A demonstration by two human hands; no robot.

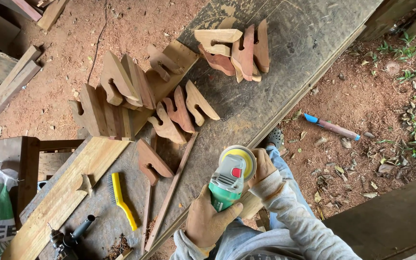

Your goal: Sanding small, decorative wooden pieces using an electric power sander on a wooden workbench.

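Two hands [208, 219], green angle grinder [229, 180], yellow disc [246, 159]

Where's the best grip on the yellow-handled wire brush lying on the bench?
Take the wire brush by its yellow handle, probably around mid-length. It lies flat on the workbench with the bristle head at the far end and the handle's tail pointing toward the person. Come from above, fingers across the handle's narrow width. The flanks look clear: a plank on one side, a thin strip on the other.
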